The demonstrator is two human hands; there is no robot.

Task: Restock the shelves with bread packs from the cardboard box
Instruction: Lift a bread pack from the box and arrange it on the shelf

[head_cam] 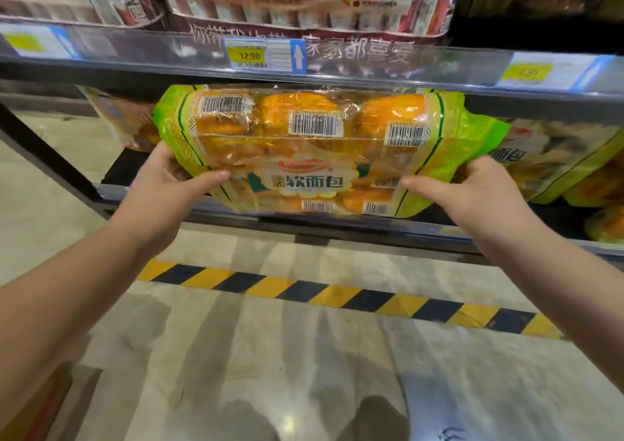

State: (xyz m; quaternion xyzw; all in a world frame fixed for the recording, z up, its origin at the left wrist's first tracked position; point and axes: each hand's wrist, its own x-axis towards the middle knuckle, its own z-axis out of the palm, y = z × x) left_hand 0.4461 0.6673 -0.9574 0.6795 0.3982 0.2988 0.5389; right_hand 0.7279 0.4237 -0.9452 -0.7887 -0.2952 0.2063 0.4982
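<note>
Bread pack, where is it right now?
In the head view's centre, the bread pack is held between the left hand and right hand, just under the 12.90 price tag.

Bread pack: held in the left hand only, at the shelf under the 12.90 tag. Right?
Not quite: both hands hold it. In the head view the left hand grips the left end of the bread pack and the right hand grips the right end. The rest stands: it is at the shelf under the 12.90 tag.
</note>
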